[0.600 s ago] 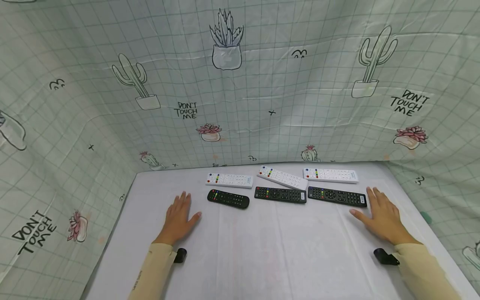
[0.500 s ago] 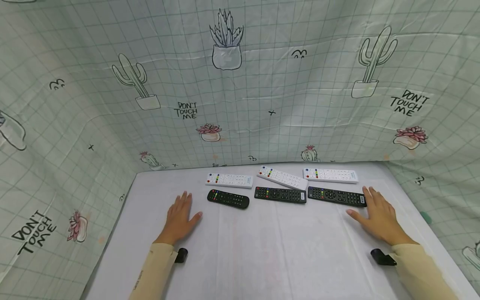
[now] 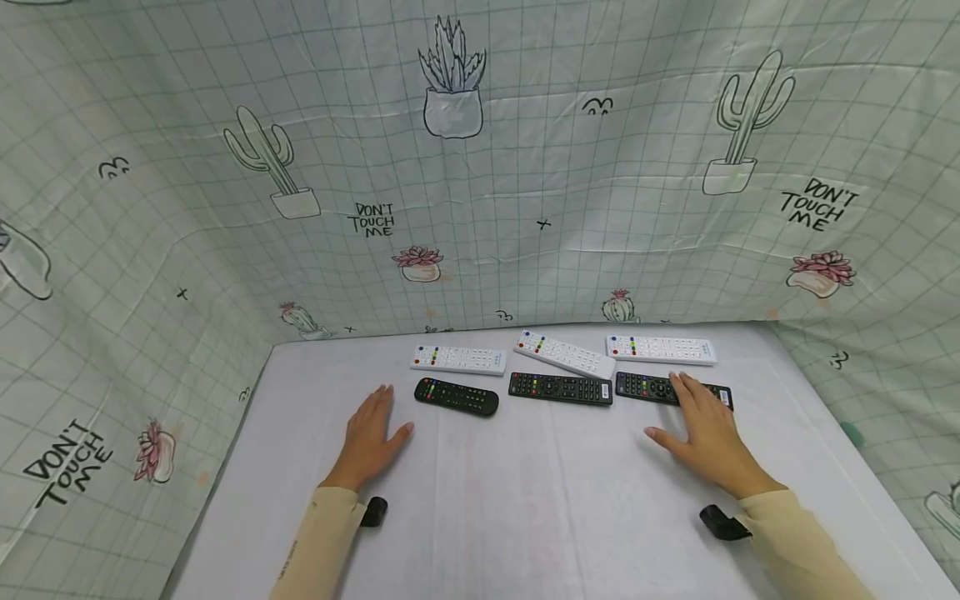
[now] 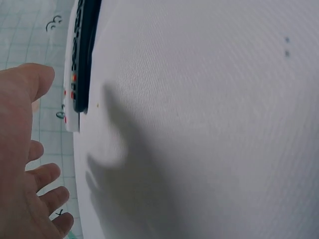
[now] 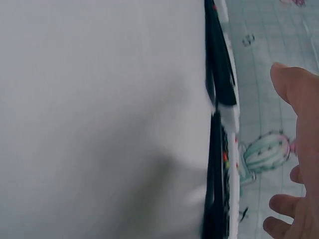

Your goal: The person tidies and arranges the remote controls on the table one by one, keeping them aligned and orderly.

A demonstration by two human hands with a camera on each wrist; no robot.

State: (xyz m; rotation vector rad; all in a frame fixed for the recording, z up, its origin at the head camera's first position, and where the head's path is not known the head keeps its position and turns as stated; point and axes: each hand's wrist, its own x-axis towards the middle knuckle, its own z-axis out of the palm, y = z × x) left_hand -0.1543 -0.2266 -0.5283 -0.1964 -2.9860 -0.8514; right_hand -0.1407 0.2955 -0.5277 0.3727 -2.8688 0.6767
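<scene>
My right hand (image 3: pixel 708 437) hovers with fingers spread; in the head view its fingertips overlap the right-hand black remote control (image 3: pixel 637 386) and hide part of it. My left hand (image 3: pixel 366 442) is extended, thumb apart, left of the rounded black remote control (image 3: pixel 456 397), and holds nothing. A third black remote control (image 3: pixel 560 389) lies in the middle of the front row. Behind them lie three white remote controls: a left one (image 3: pixel 459 360), a slanted middle one (image 3: pixel 564 355) and a right one (image 3: pixel 662 350). Both wrist views show a hand's shadow on the white cloth.
A white-covered table (image 3: pixel 517 500) bears the remotes near its far edge. Behind and at the sides hangs a gridded curtain (image 3: pixel 510 167) printed with cacti. A small black device (image 3: pixel 723 523) sits at the right wrist, another black device (image 3: pixel 375 512) at the left.
My right hand has moved left, from the right end of the right black remote to over its middle. The left hand has shifted slightly right. The remotes have stayed in place.
</scene>
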